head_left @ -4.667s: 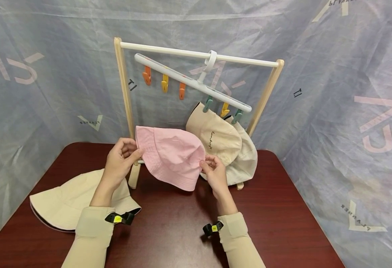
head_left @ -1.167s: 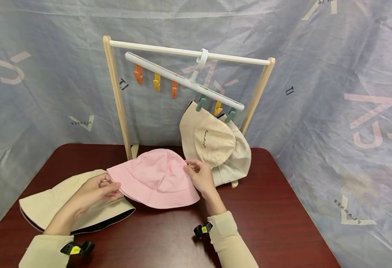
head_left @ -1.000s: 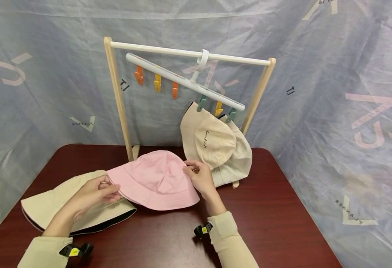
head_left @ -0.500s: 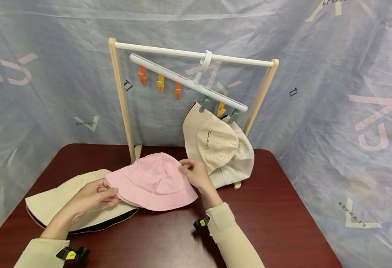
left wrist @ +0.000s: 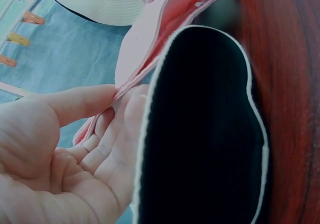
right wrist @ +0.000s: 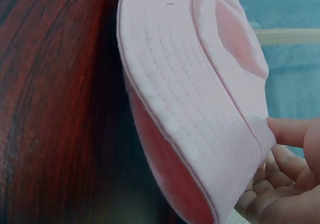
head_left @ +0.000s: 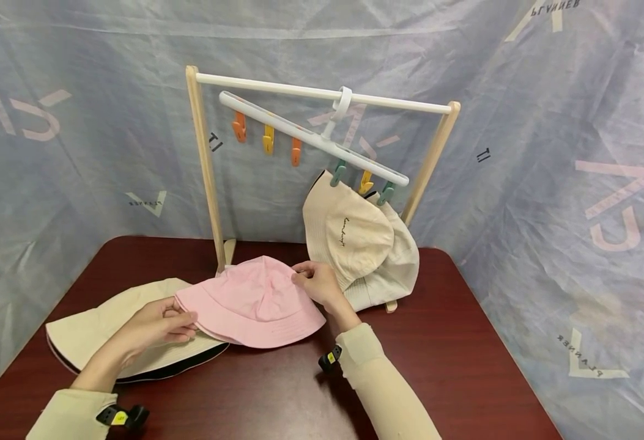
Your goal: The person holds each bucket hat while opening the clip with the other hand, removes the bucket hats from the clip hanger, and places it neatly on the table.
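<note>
A pink bucket hat (head_left: 261,299) is held just above the table between my two hands, crown up and brim toward me. My left hand (head_left: 159,324) pinches its left brim between thumb and fingers; the left wrist view shows the brim edges pressed together there. On the hat's right side my right hand (head_left: 322,284) pinches the cloth near the crown's base, and its fingertips are partly hidden behind the fabric. Under my left hand lies a cream bucket hat (head_left: 107,311) with a dark lining (left wrist: 205,124), partly covered by the pink one.
Behind stands a wooden rack (head_left: 203,165) with a tilted white clip hanger (head_left: 299,131). Orange and yellow clips hang on its left half. Green clips (head_left: 386,193) on the right hold a beige hat (head_left: 355,235) and an off-white hat (head_left: 404,269). Everything stands on the red-brown table (head_left: 437,366).
From in front of the rack, the pink hat has come down and left toward the tabletop, both hands still holding it. Over the last second it has sunk only slightly.
</note>
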A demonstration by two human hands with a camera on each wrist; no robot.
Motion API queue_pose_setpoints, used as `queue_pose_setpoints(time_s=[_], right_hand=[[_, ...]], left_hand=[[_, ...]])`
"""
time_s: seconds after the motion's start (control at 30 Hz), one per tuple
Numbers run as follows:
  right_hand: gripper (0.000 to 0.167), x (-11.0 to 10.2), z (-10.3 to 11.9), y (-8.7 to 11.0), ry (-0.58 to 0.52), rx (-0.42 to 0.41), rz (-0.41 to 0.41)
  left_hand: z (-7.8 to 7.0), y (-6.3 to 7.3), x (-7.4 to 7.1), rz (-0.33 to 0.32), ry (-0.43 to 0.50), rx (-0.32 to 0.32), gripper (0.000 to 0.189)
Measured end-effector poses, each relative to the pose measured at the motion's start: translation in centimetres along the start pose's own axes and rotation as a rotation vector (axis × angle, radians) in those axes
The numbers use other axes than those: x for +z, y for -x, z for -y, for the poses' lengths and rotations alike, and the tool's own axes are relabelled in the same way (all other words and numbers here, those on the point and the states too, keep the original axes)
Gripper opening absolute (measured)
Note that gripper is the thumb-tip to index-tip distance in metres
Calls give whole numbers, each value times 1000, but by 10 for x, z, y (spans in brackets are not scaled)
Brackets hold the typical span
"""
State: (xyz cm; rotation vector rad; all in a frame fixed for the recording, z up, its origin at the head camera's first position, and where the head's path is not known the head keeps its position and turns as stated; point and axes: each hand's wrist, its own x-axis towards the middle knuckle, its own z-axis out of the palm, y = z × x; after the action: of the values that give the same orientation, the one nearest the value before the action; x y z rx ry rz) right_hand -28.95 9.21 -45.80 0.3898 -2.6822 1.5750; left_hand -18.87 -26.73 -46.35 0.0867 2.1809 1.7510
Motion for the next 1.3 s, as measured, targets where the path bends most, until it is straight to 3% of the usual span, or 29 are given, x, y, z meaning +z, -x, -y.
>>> queue_pose_setpoints(time_s=[0.27, 0.93, 1.3], right_hand=[[16, 5, -2, -6, 64, -4, -11], [16, 16, -12, -14, 135, 1, 21], [16, 20, -11, -11, 182, 10, 36]], left_hand=[[5, -2, 2, 23, -19, 23, 30], [7, -6, 6, -61, -190, -36, 27], [12, -8, 5, -75, -231, -43, 25]])
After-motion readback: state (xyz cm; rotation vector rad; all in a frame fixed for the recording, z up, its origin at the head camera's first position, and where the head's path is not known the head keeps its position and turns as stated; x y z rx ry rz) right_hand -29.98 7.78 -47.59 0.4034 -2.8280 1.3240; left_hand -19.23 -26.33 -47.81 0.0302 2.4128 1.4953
